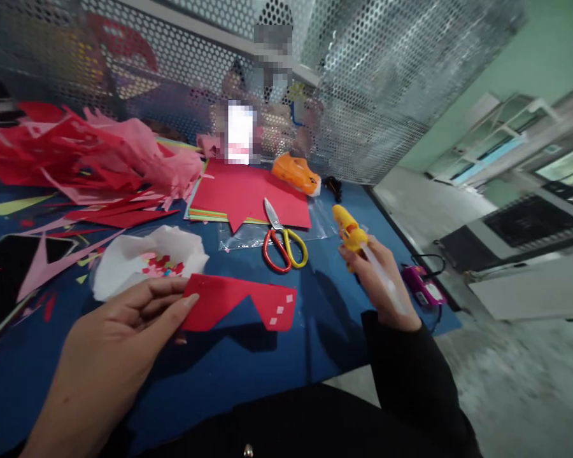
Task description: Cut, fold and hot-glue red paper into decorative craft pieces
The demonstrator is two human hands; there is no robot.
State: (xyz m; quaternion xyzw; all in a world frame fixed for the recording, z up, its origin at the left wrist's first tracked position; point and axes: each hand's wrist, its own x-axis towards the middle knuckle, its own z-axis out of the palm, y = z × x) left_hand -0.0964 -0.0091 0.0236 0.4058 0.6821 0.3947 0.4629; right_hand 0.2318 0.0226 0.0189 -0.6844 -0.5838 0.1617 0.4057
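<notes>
The red card [236,291] is above the blue table [286,372], near its front edge, with a notch cut in its lower side and small pink squares [279,310] at its right end. The left hand [117,334] pinches only the card's left end between thumb and fingers, so the far end is without support; I judge it could bend or swing if it were pressed there. The squares are tiny, and a careless touch may shift them if they are not well fixed, which I cannot tell. The right hand [375,273] is closed around the yellow glue gun [351,229], well apart from the card, with a clear stick [384,277] coming out behind. If the gun is hot, a drop from its tip could mark the table or burn a finger. Between the hands and a little farther lie the scissors [277,228], blades partly open on the paper stack [239,191]; a sleeve may catch them. Beside the left hand, a white dish [117,257] holds loose bits [165,264], which a bump of the knuckles could spill.
</notes>
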